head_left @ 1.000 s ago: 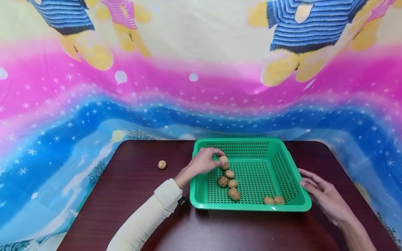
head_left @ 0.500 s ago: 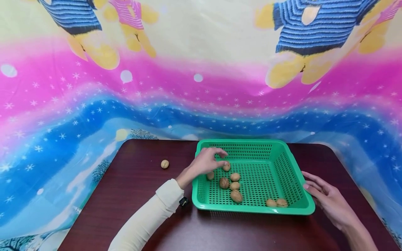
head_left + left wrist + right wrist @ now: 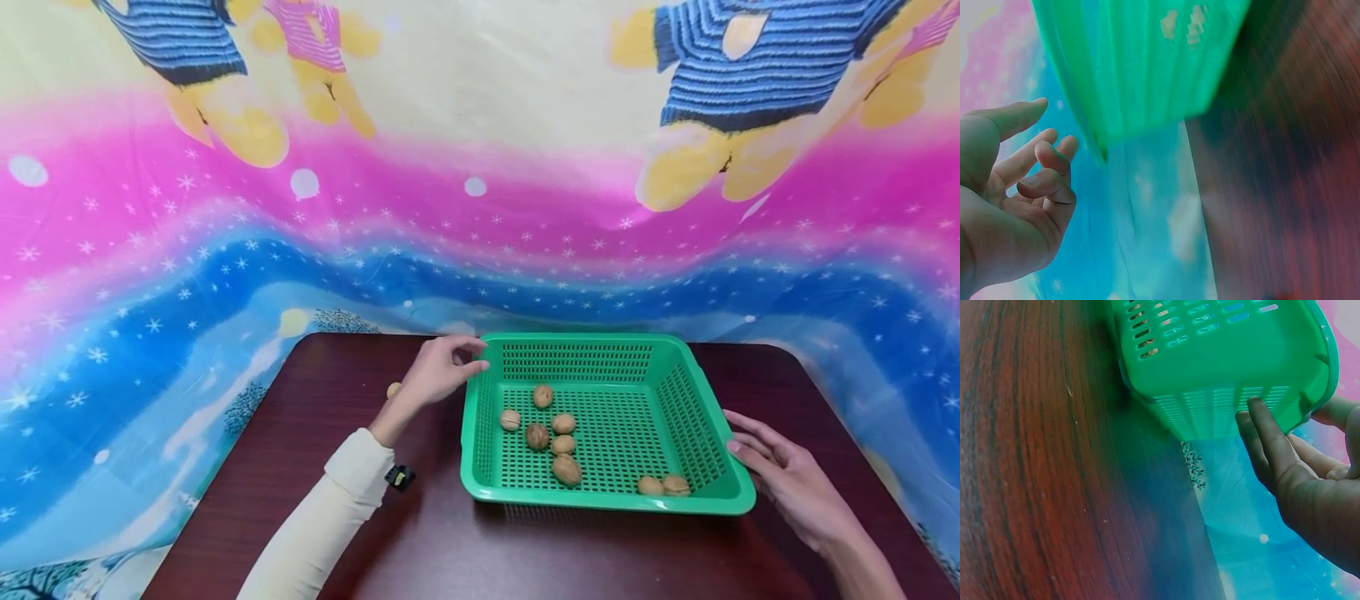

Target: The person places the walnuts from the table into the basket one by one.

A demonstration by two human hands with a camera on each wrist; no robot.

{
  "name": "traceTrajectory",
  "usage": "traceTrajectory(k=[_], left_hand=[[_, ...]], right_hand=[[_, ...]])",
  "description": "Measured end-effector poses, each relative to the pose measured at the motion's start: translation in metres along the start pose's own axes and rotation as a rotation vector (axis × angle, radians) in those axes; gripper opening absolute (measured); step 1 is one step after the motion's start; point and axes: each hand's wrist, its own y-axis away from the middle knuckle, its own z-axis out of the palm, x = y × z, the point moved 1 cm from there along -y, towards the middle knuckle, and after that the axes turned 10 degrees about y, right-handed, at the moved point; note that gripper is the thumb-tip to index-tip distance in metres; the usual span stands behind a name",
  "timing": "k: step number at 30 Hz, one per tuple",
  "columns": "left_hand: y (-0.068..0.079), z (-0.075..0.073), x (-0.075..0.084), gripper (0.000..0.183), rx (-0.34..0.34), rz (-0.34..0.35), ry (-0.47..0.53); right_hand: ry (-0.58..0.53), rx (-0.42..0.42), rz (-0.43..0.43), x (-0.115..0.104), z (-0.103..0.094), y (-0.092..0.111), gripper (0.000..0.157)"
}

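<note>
Bare and holding nothing, my left hand (image 3: 437,367) hovers at the left rim of a green plastic basket (image 3: 600,503), thumb and fingers spread apart. The left wrist view shows its fingers loosely bent beside the basket's outer wall (image 3: 1147,81). My right hand (image 3: 795,479) touches the basket's right side, its thumb at the rim; in the right wrist view straight fingers (image 3: 1266,428) lie along the slotted wall. Several walnuts (image 3: 566,469) rest in the basket, mostly toward the left, with two walnuts (image 3: 676,485) near the front right. Another walnut (image 3: 393,389) on the table is partly hidden behind my left hand.
The basket stands on a dark reddish-brown wooden table (image 3: 525,554). A printed cloth (image 3: 480,242) with bears and snowflakes hangs behind the table and round its sides. A small black device (image 3: 401,477) is at my left wrist.
My left hand has let go of a walnut at the basket's left side, then moved left out over the rim. A lighter walnut now shows there. The right hand stays at the basket.
</note>
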Motion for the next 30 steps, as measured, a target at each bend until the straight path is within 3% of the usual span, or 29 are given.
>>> traceTrajectory(k=[6,13,18,22,30], left_hand=[[0.009,-0.031,-0.033,0.034,0.085,-0.032,-0.033],[0.024,-0.055,-0.071,0.036,0.109,-0.175,-0.039],[0.033,-0.061,-0.093,0.039,0.101,-0.261,-0.059],[0.038,-0.064,-0.105,0.039,0.108,-0.27,-0.121],[0.046,-0.065,-0.121,0.036,0.107,-0.277,-0.137]], right_hand=[[0.024,0.003,0.016,0.0,-0.001,0.0,0.058],[0.048,0.009,0.029,-0.001,-0.002,0.0,0.058],[0.044,0.004,0.033,0.0,-0.002,0.001,0.058],[0.036,0.002,0.031,0.0,-0.002,0.001,0.057],[0.026,-0.003,0.018,0.001,-0.002,0.001,0.057]])
